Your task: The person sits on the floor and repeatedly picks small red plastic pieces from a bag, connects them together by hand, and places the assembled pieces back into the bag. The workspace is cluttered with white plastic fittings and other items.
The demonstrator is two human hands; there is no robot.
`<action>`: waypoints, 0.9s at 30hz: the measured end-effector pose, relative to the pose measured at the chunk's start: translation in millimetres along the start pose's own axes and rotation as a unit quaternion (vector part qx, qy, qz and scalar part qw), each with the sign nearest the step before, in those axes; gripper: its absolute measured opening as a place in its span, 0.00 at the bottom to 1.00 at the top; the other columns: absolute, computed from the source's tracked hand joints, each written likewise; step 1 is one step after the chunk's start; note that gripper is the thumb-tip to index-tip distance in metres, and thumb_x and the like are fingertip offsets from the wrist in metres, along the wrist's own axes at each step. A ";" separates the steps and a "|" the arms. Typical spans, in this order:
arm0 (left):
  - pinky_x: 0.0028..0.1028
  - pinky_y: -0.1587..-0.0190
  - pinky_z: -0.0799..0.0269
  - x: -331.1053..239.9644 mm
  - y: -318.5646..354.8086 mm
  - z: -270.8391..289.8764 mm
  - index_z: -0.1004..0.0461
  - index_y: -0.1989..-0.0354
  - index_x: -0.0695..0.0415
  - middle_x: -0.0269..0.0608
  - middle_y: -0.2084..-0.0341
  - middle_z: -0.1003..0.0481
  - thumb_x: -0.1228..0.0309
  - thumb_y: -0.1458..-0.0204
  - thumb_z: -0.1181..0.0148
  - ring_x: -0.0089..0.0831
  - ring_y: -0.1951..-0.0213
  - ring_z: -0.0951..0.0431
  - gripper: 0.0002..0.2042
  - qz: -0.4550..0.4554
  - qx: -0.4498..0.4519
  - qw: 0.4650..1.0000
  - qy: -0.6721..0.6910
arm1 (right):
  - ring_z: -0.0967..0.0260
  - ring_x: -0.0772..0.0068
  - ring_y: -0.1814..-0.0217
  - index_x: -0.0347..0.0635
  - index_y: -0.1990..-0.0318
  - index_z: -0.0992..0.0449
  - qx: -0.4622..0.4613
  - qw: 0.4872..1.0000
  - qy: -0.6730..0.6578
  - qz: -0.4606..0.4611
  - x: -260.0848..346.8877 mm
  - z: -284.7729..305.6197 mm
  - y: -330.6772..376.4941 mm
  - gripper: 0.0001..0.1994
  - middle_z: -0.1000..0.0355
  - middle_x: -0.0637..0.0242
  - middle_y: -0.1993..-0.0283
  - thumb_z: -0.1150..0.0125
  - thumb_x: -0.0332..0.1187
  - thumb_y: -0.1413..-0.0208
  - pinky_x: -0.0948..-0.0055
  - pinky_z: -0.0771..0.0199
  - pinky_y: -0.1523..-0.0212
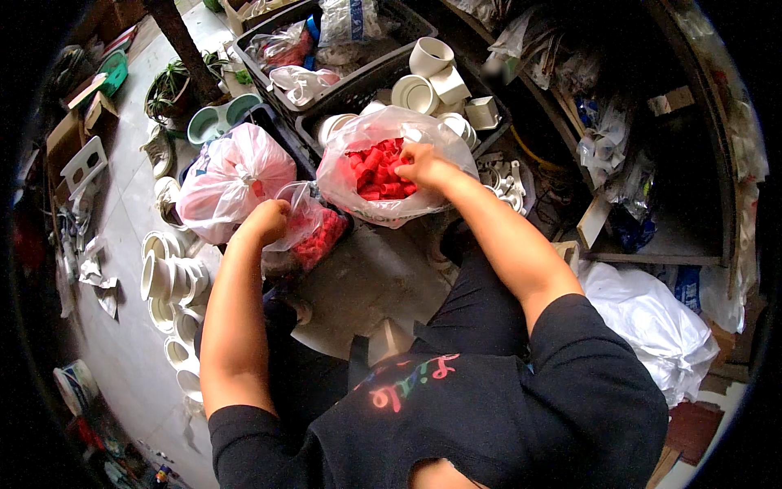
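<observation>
My left hand is closed on the rim of a small clear plastic bag with red pieces inside. My right hand reaches into the mouth of a larger translucent plastic bag, fingers bent together over small red plastic pipe fittings. Whether a fitting is between those fingertips is hidden. Beside my left hand sits a tied pinkish-white plastic bag, bulging and knotted on top.
Behind the open bag, a black crate holds white pipe fittings; another crate holds bagged goods. White pipe fittings line the floor at left. A shelf and a white sack stand at right.
</observation>
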State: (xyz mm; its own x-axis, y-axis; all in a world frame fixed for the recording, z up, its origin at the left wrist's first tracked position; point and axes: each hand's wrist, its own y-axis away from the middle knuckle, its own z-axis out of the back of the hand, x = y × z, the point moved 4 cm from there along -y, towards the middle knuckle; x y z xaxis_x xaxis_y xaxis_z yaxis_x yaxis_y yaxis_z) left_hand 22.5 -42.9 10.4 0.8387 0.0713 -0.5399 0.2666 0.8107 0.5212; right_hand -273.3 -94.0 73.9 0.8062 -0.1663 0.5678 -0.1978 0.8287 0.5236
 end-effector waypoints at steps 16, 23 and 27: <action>0.34 0.53 0.35 -41.3 -34.2 -53.5 0.28 0.64 0.59 0.53 0.60 0.31 0.62 0.57 0.48 0.45 0.57 0.30 0.16 -0.024 -0.058 0.984 -0.167 | 0.30 0.72 0.68 0.34 0.60 0.30 0.201 0.766 -0.607 0.073 35.9 16.9 84.4 0.11 0.29 0.62 0.66 0.49 0.30 0.51 0.71 0.28 0.64; 0.37 0.54 0.35 29.9 -82.0 -97.3 0.30 0.61 0.58 0.55 0.60 0.32 0.62 0.58 0.47 0.45 0.56 0.30 0.17 0.050 0.007 0.994 -0.097 | 0.31 0.74 0.67 0.36 0.60 0.30 0.189 0.772 -0.603 0.064 43.5 16.0 85.7 0.11 0.29 0.65 0.66 0.48 0.31 0.51 0.73 0.29 0.63; 0.35 0.55 0.34 16.2 -78.3 -102.4 0.29 0.62 0.58 0.53 0.61 0.31 0.62 0.58 0.47 0.42 0.58 0.29 0.16 -0.048 0.056 0.982 -0.173 | 0.32 0.75 0.68 0.38 0.61 0.30 0.178 0.785 -0.589 0.076 40.0 20.0 83.1 0.11 0.30 0.66 0.67 0.46 0.32 0.52 0.74 0.31 0.63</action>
State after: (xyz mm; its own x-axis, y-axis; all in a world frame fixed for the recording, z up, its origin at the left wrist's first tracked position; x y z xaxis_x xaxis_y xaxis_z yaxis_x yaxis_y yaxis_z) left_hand -33.4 -45.7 -106.9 0.9133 -0.2197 -0.3429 0.3863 0.7336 0.5591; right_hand -268.6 -42.5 152.8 -0.2748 -0.6319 0.7247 -0.5544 0.7199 0.4175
